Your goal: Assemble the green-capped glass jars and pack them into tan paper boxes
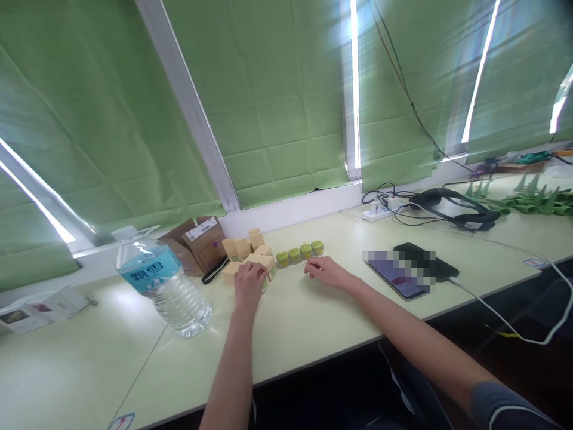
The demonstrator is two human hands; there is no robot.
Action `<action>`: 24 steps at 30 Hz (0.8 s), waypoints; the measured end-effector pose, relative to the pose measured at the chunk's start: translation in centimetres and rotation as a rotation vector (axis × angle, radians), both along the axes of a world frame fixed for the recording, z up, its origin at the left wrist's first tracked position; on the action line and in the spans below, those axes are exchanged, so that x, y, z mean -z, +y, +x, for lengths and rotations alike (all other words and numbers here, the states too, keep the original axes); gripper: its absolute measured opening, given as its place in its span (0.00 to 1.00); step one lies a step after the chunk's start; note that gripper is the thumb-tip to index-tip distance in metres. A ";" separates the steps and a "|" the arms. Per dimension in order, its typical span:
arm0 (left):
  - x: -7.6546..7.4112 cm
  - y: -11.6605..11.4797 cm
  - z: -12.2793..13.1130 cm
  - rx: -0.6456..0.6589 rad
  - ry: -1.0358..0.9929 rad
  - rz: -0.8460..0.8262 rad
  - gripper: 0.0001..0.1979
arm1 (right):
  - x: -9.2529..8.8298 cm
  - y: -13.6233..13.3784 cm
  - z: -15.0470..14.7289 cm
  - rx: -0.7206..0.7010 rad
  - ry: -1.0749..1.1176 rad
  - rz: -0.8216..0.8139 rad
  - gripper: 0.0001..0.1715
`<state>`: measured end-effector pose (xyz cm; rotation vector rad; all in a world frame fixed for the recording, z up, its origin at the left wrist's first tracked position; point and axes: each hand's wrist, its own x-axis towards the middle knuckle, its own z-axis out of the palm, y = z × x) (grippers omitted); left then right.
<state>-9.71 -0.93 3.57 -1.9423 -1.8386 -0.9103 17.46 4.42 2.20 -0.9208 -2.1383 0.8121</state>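
At the front of a cluster of small tan boxes (264, 251), my left hand (249, 285) has its fingers curled over a box, touching it near its front right corner; whether it grips the box is unclear. A row of several small green and yellow containers (294, 255) stands to the right of the boxes. My right hand (325, 272) rests on the table just in front of the row's right end, fingers bent inward, and the space under its fingertips is hidden.
A large water bottle (170, 280) and an open cardboard box (201, 245) stand left. Two phones (396, 276), a white cable, a power strip (376, 213), a black headset (456, 206) and green cone-shaped parts (544, 200) lie right on the table (313, 322).
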 end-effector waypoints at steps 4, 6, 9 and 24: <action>-0.1 -0.3 1.0 0.061 -0.044 0.121 0.04 | 0.2 0.1 0.0 0.005 -0.001 0.001 0.16; 0.1 -0.5 2.1 0.173 -0.063 0.113 0.08 | 0.3 0.2 -0.1 0.015 -0.013 0.014 0.15; 1.0 -0.9 4.4 0.384 -0.065 -0.145 0.18 | 0.4 0.2 0.0 0.041 -0.064 0.032 0.12; 2.0 -0.8 4.7 0.310 -0.174 -0.394 0.17 | 3.2 2.1 -0.6 0.203 0.022 -0.069 0.22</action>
